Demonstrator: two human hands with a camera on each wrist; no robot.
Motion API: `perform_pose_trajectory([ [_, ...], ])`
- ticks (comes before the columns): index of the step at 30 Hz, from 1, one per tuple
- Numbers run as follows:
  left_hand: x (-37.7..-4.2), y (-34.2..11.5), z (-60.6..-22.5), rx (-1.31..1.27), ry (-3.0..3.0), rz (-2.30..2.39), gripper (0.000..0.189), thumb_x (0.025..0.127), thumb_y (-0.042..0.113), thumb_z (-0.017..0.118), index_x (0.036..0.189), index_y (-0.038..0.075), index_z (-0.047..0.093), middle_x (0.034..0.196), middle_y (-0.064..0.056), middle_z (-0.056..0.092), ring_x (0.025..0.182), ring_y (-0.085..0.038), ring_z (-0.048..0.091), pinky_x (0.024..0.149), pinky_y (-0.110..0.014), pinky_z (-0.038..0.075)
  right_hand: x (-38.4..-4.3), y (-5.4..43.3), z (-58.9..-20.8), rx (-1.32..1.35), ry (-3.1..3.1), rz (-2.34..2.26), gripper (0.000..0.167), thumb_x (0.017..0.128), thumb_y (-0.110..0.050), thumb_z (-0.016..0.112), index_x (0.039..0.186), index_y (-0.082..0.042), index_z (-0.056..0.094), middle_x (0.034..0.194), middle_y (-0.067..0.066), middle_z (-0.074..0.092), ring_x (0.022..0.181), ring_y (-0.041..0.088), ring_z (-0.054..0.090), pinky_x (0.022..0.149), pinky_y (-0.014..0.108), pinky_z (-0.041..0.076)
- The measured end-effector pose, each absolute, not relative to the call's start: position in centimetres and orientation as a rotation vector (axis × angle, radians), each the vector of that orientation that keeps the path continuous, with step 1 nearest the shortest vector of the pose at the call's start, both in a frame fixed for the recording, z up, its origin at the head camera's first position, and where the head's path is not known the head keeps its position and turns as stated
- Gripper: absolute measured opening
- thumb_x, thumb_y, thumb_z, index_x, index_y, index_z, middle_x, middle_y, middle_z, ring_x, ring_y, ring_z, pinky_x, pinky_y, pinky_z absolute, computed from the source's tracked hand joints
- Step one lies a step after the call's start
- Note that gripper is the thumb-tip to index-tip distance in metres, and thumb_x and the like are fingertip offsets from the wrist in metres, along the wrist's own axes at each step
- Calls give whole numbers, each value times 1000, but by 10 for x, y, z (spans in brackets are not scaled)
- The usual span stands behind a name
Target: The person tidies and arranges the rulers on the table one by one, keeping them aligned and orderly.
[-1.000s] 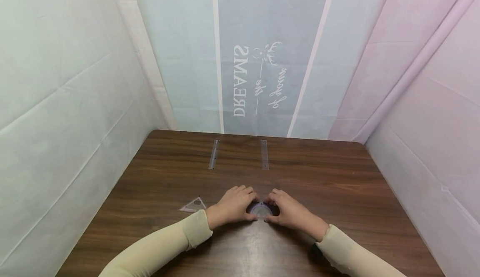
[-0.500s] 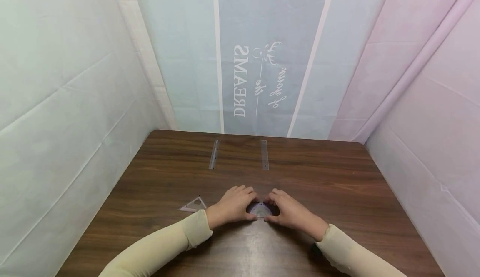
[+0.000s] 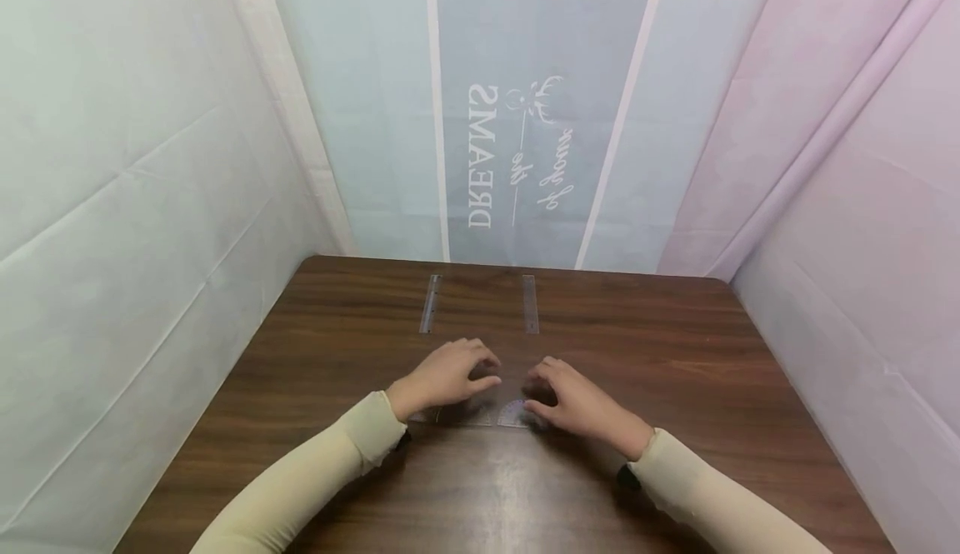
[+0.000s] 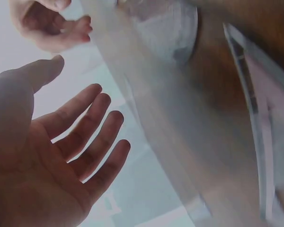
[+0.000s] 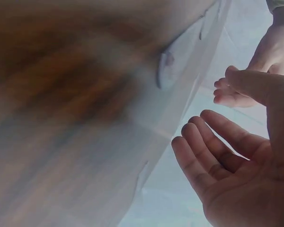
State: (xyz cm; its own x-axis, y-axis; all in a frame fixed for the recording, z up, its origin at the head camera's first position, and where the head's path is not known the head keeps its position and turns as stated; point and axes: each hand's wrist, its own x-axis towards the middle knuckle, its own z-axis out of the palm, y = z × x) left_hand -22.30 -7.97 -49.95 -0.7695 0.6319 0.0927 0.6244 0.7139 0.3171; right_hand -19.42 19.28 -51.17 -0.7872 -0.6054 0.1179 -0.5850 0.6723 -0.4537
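Observation:
My left hand (image 3: pixel 447 373) hovers over the table with fingers relaxed and nothing in the palm. Below it shows part of a clear plastic set square (image 4: pixel 267 123), large at the right of the left wrist view; the hand and sleeve hide much of it in the head view. A clear half-round protractor (image 3: pixel 513 413) with a bluish scale lies flat between the hands, partly covered by the right hand. My right hand (image 3: pixel 581 400) is just above and beside it, fingers loosely bent, holding nothing. In the right wrist view its palm and spread fingers are bare.
Two clear rulers lie apart near the far edge of the brown table (image 3: pixel 637 329): the left ruler (image 3: pixel 431 304) and the right ruler (image 3: pixel 531 304). Pale cloth hangs behind the table and at both sides.
Both hands have let go of the protractor. The left hand has moved left and farther up the table; the right hand has shifted slightly. The left sleeve now covers where the set square's tip showed.

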Motion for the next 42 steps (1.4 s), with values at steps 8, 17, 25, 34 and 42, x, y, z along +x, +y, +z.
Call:
perform_pose_trajectory([
  [8, -248, -117, -486, 950, 2916, 665, 45, 106, 45, 69, 137, 12, 71, 136, -7, 66, 127, -30, 64, 109, -52, 50, -211, 167, -498, -1059, 2802, -792, 52, 100, -32, 80, 139, 0, 65, 129, 13, 65, 121, 29, 65, 100, 51, 56],
  [17, -287, -155, -485, 794, 2935, 728, 54, 106, 46, 69, 144, 8, 65, 146, -15, 60, 138, -39, 55, 115, -59, 45, -249, 135, -484, -1047, 2753, -833, 68, 99, -36, 81, 149, 3, 56, 143, 22, 61, 132, 38, 61, 108, 55, 52],
  [25, -324, -174, -486, 664, 2925, 740, 61, 106, 47, 68, 152, 8, 58, 156, -19, 50, 144, -42, 48, 116, -63, 42, -282, 113, -485, -991, 2729, -811, 77, 97, -41, 82, 152, 4, 53, 149, 21, 58, 139, 36, 56, 114, 52, 48],
  [34, -358, -186, -495, 588, 2880, 778, 66, 107, 44, 66, 159, 6, 50, 164, -22, 40, 151, -46, 37, 119, -67, 36, -312, 91, -494, -903, 2721, -775, 85, 96, -48, 82, 157, 1, 48, 157, 20, 51, 147, 37, 49, 119, 52, 44],
  [42, -373, -186, -503, 549, 2862, 822, 66, 109, 37, 65, 158, -2, 45, 163, -27, 38, 153, -49, 33, 122, -66, 32, -322, 68, -503, -893, 2710, -767, 84, 97, -48, 80, 158, 1, 48, 159, 20, 50, 147, 36, 48, 119, 51, 43],
])
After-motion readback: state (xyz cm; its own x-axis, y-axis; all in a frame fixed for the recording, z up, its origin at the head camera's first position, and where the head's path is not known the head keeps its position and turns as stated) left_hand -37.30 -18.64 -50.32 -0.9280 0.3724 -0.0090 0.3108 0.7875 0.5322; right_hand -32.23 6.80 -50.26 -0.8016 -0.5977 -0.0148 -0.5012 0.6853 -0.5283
